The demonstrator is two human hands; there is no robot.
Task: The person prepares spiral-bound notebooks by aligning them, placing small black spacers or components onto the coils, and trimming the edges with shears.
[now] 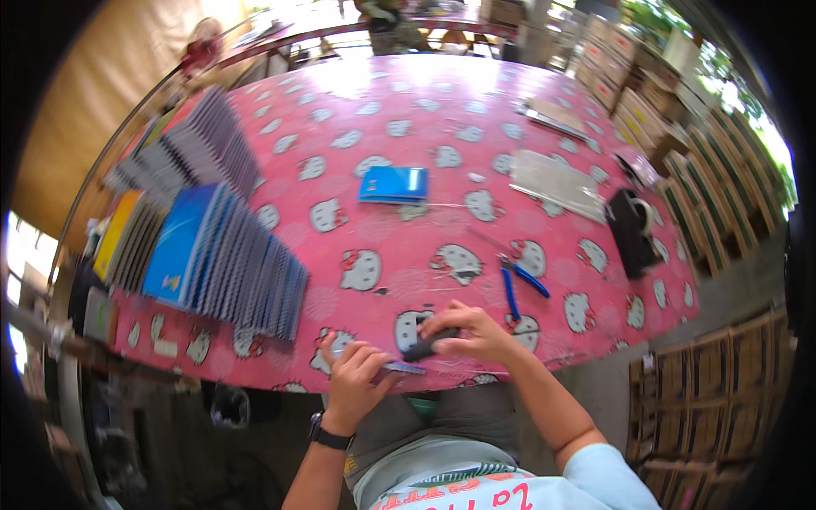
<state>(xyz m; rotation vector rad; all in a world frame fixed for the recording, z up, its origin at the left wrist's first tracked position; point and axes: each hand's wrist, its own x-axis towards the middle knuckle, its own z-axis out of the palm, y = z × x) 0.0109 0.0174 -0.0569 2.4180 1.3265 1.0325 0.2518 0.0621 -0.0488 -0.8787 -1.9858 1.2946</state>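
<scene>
At the near edge of the pink table, my left hand (357,376) is closed on a thin, flat item (405,367), seen nearly edge-on with a bluish edge. Just right of it, my right hand (469,330) wraps round a dark, elongated object (430,347), whose kind I cannot make out. The dark object's left end is close to the flat item; whether they touch is unclear. Blue-handled pliers (514,276) lie open beyond my right hand. Farther off, a small blue notebook pile (393,184) rests mid-table.
Tall stacks of spiral notebooks, blue (223,255), yellow (127,240) and grey-edged (217,140), fill the table's left side. Clear plastic sleeves (557,185) and a black tape dispenser (631,231) are at the right. Brown cartons (710,382) stand right of the table. A person (393,25) is beyond it.
</scene>
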